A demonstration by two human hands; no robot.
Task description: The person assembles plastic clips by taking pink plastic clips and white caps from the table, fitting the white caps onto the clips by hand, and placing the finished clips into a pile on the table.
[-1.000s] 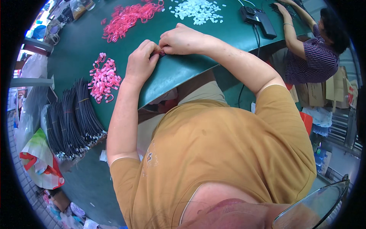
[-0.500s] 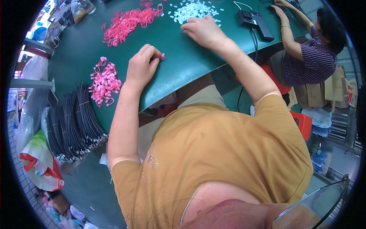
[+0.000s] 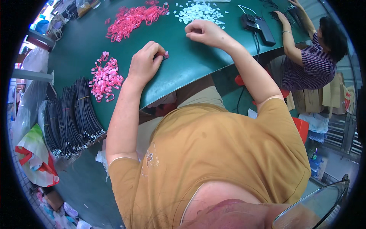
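Note:
My left hand (image 3: 145, 63) rests on the green table, thumb and fingers pinched on a small pink piece (image 3: 166, 55) that pokes out at the fingertips. Its exact kind is too small to tell. My right hand (image 3: 207, 33) hovers just on the near side of a pile of small pale, whitish pieces (image 3: 200, 14); its fingers are curled together, and whatever they may hold is hidden. Beyond the left hand lies a heap of reddish-pink loops (image 3: 131, 22). Left of my left wrist is a smaller heap of pink loops with pale pink pieces on them (image 3: 106, 78).
Bundles of black cords (image 3: 70, 116) with silvery ends lie at the table's left edge. A black device (image 3: 259, 28) with a cable sits toward the right. Another person (image 3: 312, 61) handles dark strands at the far right. A red stool (image 3: 301, 128) stands off the table's near side.
My right hand has drawn back from the edge of the pale pile, its fingers now curled in. The left hand keeps its pinch on the pink piece. The whole view has shifted slightly.

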